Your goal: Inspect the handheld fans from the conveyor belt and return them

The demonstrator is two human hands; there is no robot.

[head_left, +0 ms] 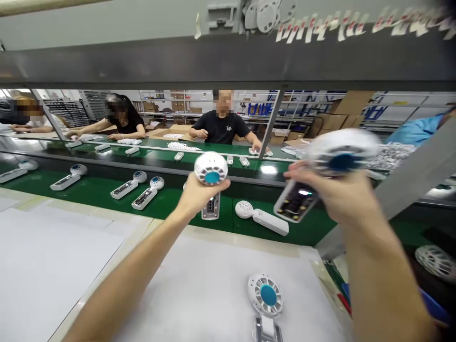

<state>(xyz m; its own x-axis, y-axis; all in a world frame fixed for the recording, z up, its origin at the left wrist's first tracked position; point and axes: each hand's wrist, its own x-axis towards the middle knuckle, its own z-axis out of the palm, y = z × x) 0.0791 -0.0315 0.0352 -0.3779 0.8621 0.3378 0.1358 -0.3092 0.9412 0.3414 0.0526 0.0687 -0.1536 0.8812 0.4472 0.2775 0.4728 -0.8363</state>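
Observation:
My left hand [194,195] is wrapped round the neck of a white handheld fan [211,166] with a teal centre, and its handle, showing inner parts, points down over the green belt. Further right and raised higher, my right hand [338,192] grips another handheld fan [297,202]. That fan is smeared by motion at its head; its handle shows a dark circuit board with a small light glowing. Between both hands a closed white fan [270,222] lies on the belt. Below, a third teal-centred fan [266,295] rests on the white work surface.
On the green conveyor belt [96,199] several more fans [144,197] lie to the left. Across it, co-workers [223,126] sit at a second belt with white parts. A grey metal beam [178,66] crosses overhead, and a slanted post [409,166] stands at the right.

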